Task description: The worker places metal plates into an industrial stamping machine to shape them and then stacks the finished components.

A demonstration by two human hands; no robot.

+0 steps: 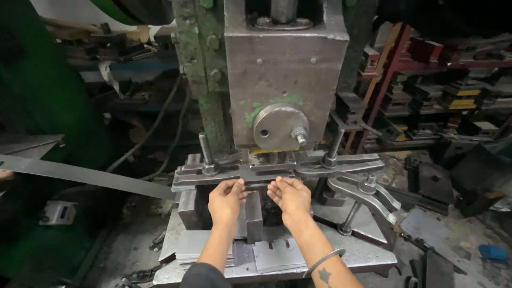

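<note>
Bare left hand, dark sleeve at elbow. Right hand: thin metal bangle behind fingers, 1 star tattoo beyond it.

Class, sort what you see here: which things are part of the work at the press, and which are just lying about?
In use:
left hand
right hand
die set
press ram
metal strip
punched plates

Lying about:
shelves of tooling
blue object on the floor
loose plate

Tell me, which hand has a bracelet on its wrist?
The right hand: a thin metal bracelet circles its wrist. The left hand has a bare wrist.
</note>
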